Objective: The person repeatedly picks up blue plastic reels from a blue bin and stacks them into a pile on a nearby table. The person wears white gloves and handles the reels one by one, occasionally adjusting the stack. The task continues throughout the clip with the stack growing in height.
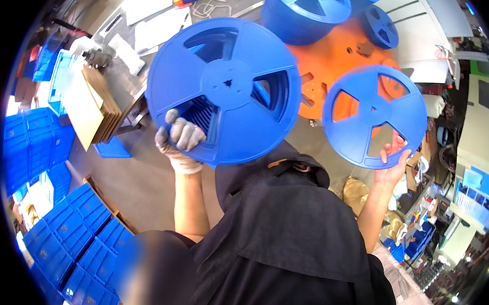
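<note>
My left hand (183, 138), in a grey-white glove, is closed on the near left rim of a large blue plastic reel stack (237, 120). Its fingers curl into one of the top reel's cut-out windows, and ribbed layers show beneath. Bare-fingered, my right hand (392, 158) grips a single blue reel (353, 139) by its lower edge, some fingers passing through a window. That reel is tilted toward the camera, and orange shows through its openings. Behind both hands stands an orange round surface (328, 59) with slots and holes.
More blue reels (313, 32) are stacked at the back of the orange surface. A grey table (127, 84) with papers lies at the back left, cardboard sheets (98, 104) at its edge. Blue crates (67, 225) stand left. A dark blurred shape (162, 276) sits lower left.
</note>
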Available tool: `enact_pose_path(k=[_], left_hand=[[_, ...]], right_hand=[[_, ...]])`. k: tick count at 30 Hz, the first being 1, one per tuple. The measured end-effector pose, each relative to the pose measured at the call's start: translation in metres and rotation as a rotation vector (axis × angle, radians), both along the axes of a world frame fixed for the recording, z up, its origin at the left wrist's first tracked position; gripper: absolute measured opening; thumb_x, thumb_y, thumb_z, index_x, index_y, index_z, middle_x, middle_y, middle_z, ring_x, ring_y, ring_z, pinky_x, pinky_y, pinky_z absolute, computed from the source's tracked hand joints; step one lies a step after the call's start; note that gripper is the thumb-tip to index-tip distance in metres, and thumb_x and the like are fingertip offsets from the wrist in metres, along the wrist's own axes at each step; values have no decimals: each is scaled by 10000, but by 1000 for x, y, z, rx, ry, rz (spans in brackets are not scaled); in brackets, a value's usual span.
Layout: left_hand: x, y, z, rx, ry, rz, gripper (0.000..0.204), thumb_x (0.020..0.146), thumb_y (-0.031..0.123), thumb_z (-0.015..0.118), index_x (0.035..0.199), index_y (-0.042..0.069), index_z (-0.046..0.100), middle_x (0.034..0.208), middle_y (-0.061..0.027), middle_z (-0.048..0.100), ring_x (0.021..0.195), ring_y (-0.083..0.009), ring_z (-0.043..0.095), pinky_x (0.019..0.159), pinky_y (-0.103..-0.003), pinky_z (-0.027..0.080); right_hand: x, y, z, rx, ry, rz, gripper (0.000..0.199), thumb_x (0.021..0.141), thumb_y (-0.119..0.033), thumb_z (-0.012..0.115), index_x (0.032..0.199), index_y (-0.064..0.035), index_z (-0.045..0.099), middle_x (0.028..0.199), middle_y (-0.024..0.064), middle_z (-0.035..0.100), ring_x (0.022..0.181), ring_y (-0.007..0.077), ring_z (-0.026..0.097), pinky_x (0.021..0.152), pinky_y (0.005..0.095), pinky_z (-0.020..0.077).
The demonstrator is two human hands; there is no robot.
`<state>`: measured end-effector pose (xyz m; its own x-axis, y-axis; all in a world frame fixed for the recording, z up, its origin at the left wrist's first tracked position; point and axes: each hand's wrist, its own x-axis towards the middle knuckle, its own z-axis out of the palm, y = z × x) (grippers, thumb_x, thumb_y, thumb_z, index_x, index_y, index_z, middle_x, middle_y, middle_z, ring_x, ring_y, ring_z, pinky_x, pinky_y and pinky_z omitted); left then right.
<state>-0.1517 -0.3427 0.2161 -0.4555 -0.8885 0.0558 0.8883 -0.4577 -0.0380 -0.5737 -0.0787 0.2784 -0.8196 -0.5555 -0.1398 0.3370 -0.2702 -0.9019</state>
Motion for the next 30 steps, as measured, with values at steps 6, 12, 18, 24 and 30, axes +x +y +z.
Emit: enact_pose_path(k=[6,12,18,24,30], left_hand=[[6,-2,9,-54,-259,-30,230,894,229,615,1006,77,484,540,74,324,414,-51,330,441,-230,295],[-5,3,3,-69,-581,-163,339,861,273,693,1064,50,538,579,42,349,444,-74,341,424,-230,286],[-7,10,-7,-26,-580,-212,343,841,241,712,1069,44,548,570,45,355,434,-72,341,418,-225,287],[-5,13,-6,-48,-511,-203,283,864,209,661,1056,47,531,577,49,345,434,-65,333,431,-226,300],[11,9,1,-57,-181,-88,183,877,139,621,966,73,475,536,65,327,405,-48,329,418,-210,292]], right_hand=[[6,11,6,-310,-195,132,409,948,-363,584,1157,-13,556,1522,180,314,628,97,464,456,199,379],[12,7,5,-469,-278,212,415,958,-409,556,1083,-14,585,1463,225,387,537,96,466,420,182,362],[20,-6,8,-526,-346,316,364,964,-354,566,1071,-6,552,1483,220,361,521,89,465,411,182,369],[26,-20,11,-511,-392,348,364,958,-345,579,1062,3,552,1479,229,359,510,89,465,405,180,363],[20,-20,7,-465,-399,275,417,946,-389,584,1096,1,575,1425,228,431,532,83,454,419,172,344]])
